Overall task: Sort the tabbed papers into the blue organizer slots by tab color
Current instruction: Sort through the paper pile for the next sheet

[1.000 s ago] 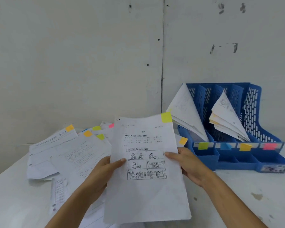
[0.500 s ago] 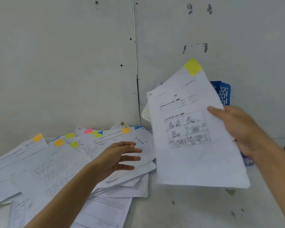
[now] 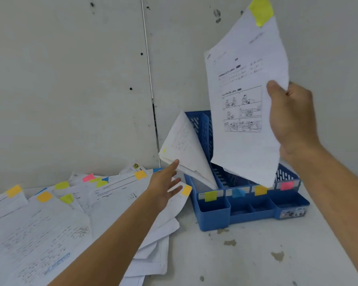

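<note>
My right hand (image 3: 291, 116) grips the right edge of a printed sheet (image 3: 242, 96) with a yellow-green tab (image 3: 261, 10) at its top corner, held high above the blue organizer (image 3: 213, 211). The organizer's front strip carries a yellow-green label (image 3: 210, 196), a blue label (image 3: 238, 193), an orange label (image 3: 260, 190) and a pink label (image 3: 287, 185). My left hand (image 3: 163, 186) reaches out with straight fingers, its fingertips touching the lower edge of the papers leaning in the leftmost slot (image 3: 184, 147). A spread of tabbed papers (image 3: 60, 219) covers the table on the left.
The white table (image 3: 246, 261) has chipped spots in front of the organizer. A grey wall with a vertical seam (image 3: 151, 89) stands close behind. Loose sheets (image 3: 153, 259) hang over each other near the pile's right edge, next to the organizer's left front corner.
My right hand has lifted the yellow-green tabbed sheet higher and further right over the organizer. My left hand has left the pile and reached to the papers in the leftmost slot.
</note>
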